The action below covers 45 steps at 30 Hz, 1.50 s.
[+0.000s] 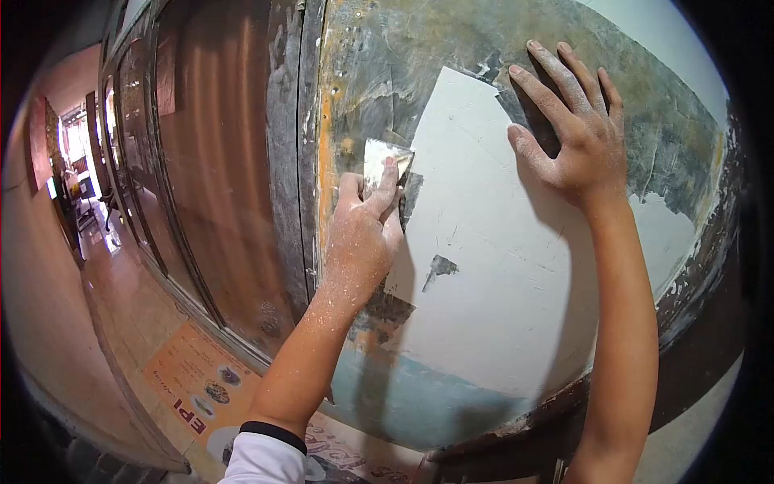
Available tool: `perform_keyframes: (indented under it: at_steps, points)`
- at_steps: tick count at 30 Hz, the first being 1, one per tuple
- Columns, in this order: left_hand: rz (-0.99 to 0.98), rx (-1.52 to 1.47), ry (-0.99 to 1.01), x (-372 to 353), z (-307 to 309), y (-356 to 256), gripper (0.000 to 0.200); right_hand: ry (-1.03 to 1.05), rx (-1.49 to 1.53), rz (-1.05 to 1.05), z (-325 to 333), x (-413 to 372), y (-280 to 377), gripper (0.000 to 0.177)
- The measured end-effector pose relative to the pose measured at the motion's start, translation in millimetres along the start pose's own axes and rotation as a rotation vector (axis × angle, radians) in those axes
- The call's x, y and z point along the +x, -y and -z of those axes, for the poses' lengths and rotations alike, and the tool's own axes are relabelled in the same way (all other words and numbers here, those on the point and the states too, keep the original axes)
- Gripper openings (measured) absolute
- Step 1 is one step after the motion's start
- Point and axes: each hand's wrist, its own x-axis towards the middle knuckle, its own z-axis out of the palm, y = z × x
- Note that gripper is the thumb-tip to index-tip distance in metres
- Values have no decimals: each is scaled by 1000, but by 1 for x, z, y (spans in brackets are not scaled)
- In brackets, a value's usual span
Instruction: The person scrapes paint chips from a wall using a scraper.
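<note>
Fingers of your left hand (363,234) are closed on a metal scraper (376,152), one finger laid along the blade's face. Blade sits just beside the left edge of the white layer (492,242); can't tell if it's touching. Your right hand (574,141) is open, fingers spread, apparently braced on the panel (476,32) at the white layer's upper right edge.

For a good stroke, I'd keep the blade low and nearly flat, finger pressure even across its width, so corners don't gouge. Work short passes along that ragged edge; keep the braced hand out of the blade's path.

Further out: grey patch (439,269) showing within the white, pale blue band (419,399) low on the panel, dark-framed door (218,153) to the left, printed orange mat (189,375) on the floor (133,310) below.
</note>
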Motion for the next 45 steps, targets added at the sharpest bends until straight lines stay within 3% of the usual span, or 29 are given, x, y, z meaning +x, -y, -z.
perform_keyframes:
  at_steps: [15, 21, 22, 31, 36, 45]
  points:
    - [-130, 46, -152, 37, 1, -21, 48, -17, 14, -4, -2, -1, -1, 53]
    - [-122, 72, -134, 56, 8, -36, 46, -5, 52, -3, -1, -2, -1, 60]
    - [-127, 83, -138, 59, 8, -38, 45, -22, 20, -7, -3, -1, -1, 53]
    - [-167, 60, -108, 85, 22, -53, 45, -1, 15, -9, -1, -1, -1, 55]
    - [-213, 87, -181, 47, 11, -14, 41, -10, 24, -5, -2, -2, 0, 57]
    - [-106, -24, -61, -28, -13, 23, 51, -24, 21, -3, -1, -1, 0, 54]
